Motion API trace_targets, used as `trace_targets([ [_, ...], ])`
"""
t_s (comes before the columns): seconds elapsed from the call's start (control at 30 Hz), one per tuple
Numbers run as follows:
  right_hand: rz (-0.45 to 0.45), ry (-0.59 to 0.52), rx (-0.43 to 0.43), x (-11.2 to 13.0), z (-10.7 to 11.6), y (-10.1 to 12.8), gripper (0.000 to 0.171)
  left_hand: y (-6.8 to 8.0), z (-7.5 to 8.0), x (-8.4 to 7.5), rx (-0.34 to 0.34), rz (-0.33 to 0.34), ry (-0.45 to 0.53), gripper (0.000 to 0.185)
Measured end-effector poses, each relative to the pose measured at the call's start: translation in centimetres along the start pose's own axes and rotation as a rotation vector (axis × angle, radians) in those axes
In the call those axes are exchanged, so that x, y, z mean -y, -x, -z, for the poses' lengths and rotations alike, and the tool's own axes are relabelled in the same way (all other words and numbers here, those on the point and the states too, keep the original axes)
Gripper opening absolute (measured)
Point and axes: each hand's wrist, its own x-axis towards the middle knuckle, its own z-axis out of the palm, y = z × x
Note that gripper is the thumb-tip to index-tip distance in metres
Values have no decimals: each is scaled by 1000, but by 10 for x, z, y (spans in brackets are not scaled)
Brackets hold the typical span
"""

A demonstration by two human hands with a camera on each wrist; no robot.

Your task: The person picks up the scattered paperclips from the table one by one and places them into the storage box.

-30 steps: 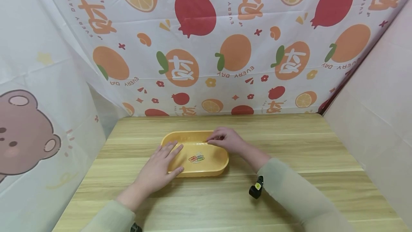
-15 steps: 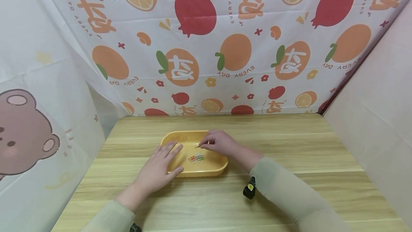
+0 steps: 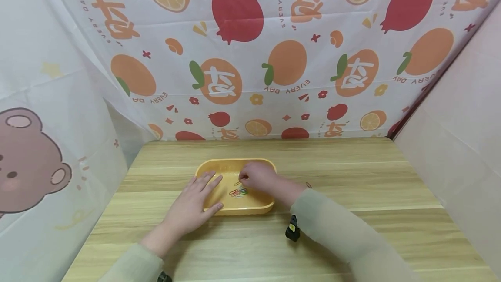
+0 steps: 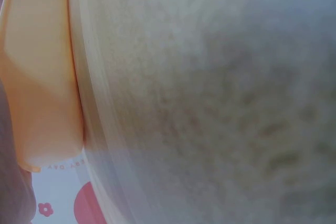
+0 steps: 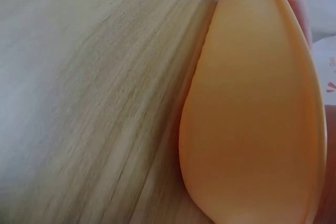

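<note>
A yellow tray point(image 3: 219, 210) with rounded ends stands on the wooden table. Inside it, several paper clips point(image 3: 238, 193) in red, blue, green and white lie in a small cluster. My left hand point(image 3: 193, 206) rests across the tray's left end, fingers spread and thumb by the near rim. Above the tray's floor, the curled fingers of my right hand point(image 3: 258, 176) pinch a small yellowish paper clip point(image 3: 237, 183), just behind the cluster. Both wrist views show mainly the tray's outer wall point(image 4: 42, 77), also the tray side point(image 5: 252, 103), with the fingertips hidden.
Another paper clip point(image 3: 308, 185) lies on the table right of the tray, beside my right sleeve point(image 3: 332, 216). A fruit-print cloth point(image 3: 250, 64) hangs behind the table point(image 3: 352, 164). White cloths hang at the left point(image 3: 90, 142) and right point(image 3: 462, 134).
My right hand has moved left and slightly nearer with the pinched paper clip, from the tray's far rim to near the cluster. The clip on the table has come into view. My left hand stays.
</note>
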Motion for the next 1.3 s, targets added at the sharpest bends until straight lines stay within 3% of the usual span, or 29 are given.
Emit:
trace_targets([
  [0.3, -76, 6, -2, 7, -5, -1, 9, -1, -1, -1, -2, 2, 4, 76],
  [0.6, -80, 60, 35, 8, -5, -2, 16, -2, 1, -2, 4, 3, -4, 77],
  [0.93, -78, 60, 30, 9, -3, 1, 8, -2, 0, -1, -2, -4, -5, 76],
  [1.3, -104, -55, 12, 3, -2, 1, 13, -1, -3, 1, -16, -6, 5, 76],
])
